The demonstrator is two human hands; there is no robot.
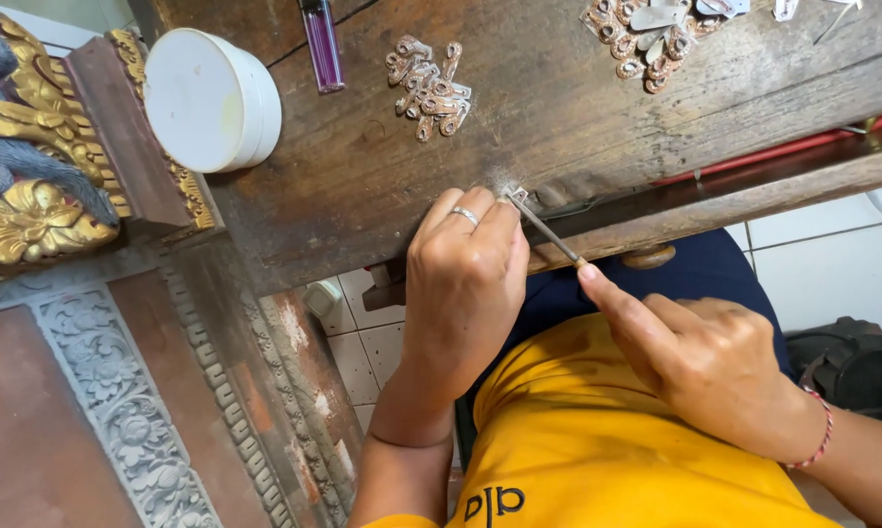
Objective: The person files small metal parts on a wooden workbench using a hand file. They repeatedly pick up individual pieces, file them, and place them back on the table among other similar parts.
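Here, at the wooden bench's near edge, the left hand pinches 1 small metal piece; the right hand grips a thin file against it.

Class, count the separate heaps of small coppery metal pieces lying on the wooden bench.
2. One heap lies mid-bench beside the purple tube; the other heap sits at the top edge, partly cut off, so more may lie unseen.
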